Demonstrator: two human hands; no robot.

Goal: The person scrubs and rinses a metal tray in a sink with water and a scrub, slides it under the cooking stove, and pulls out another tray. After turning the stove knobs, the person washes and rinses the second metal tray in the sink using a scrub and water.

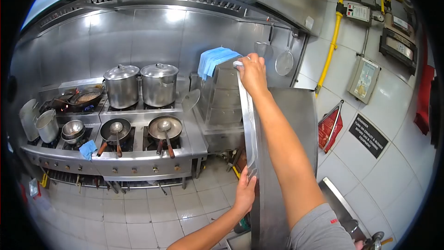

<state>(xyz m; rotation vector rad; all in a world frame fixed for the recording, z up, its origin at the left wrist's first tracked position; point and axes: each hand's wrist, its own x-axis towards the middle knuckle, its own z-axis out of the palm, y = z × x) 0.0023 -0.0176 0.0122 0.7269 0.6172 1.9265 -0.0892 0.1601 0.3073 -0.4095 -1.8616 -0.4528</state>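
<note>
My right hand [253, 71] is raised at the top edge of an upright stainless steel panel [289, 134]. Its fingers are closed on the upper end of a long, shiny, whitish strip [248, 125] that looks like plastic film. Lower down, my left hand [245, 193] grips the strip's bottom end beside the panel's edge, thumb up. Between the two hands the strip runs nearly straight down. Just left of my right hand, a blue cloth [216, 61] lies over a steel cabinet [226, 92].
A gas range [143, 170] on the left carries two lidded stockpots [121, 88] and several pans; flame shows under a wok [85, 98]. A strainer [284, 63] hangs on the back wall. Yellow gas pipe [334, 41] climbs the tiled wall at right.
</note>
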